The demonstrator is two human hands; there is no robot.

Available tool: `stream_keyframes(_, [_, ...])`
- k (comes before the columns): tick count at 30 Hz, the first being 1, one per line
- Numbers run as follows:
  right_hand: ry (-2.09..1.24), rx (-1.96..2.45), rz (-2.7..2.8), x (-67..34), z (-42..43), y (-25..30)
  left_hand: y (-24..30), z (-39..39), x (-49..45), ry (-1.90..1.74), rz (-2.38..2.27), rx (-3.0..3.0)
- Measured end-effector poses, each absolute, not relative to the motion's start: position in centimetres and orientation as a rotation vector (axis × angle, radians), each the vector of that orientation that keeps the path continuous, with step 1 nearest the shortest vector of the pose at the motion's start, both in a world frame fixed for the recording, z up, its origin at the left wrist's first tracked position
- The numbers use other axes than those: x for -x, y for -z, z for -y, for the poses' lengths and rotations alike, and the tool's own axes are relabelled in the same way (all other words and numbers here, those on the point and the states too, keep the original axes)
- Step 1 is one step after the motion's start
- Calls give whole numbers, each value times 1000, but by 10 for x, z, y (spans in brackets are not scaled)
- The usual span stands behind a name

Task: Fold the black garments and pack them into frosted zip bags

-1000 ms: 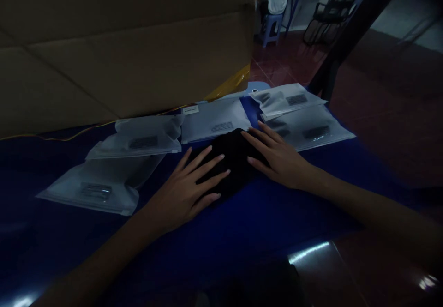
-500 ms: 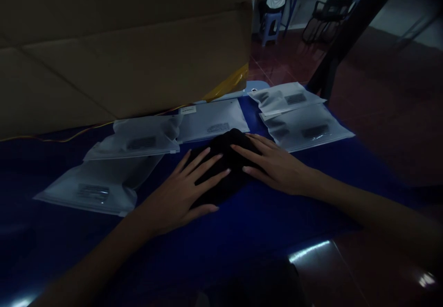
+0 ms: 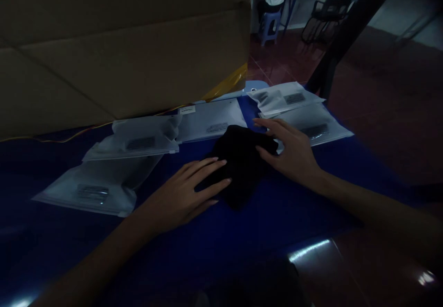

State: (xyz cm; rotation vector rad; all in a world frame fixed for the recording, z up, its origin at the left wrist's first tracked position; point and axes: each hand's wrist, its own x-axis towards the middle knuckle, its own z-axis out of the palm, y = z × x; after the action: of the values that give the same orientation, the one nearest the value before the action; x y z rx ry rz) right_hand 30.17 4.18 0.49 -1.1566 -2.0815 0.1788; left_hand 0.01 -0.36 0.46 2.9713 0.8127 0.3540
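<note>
A folded black cloth [image 3: 242, 159] lies on the dark blue table [image 3: 242, 233]. My left hand [image 3: 183, 196] rests flat on the cloth's left edge, fingers stretched out and apart. My right hand [image 3: 290, 152] is at the cloth's right end, fingers curled around its edge and gripping it. Frosted plastic bags with dark labels lie around the cloth: two at the left [image 3: 104, 177], one behind [image 3: 211, 120], two at the right [image 3: 297, 108].
A large cardboard box [image 3: 121, 48] with yellow tape stands at the back of the table. The table's right edge drops to a red tiled floor [image 3: 380, 113]. A dark post [image 3: 342, 34], a blue stool and a chair stand beyond.
My right hand has moved from the top of the cloth to its right end and taken hold of it. The cloth has shifted and spread to the right. My left hand has barely moved.
</note>
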Motion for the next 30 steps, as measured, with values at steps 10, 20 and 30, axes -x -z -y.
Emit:
stream_keyframes(10, [-221, 406, 2254, -282, -10, -3, -5, 11, -3, -828, -1082, -3010])
stream_keyframes(20, [-162, 117, 2592, -277, -7, 0, -3, 1, -6, -341, -1018, -2960])
stream_keyframes(30, [170, 645, 2622, -282, -8, -6, -6, 13, -9, -430, -1141, -2895])
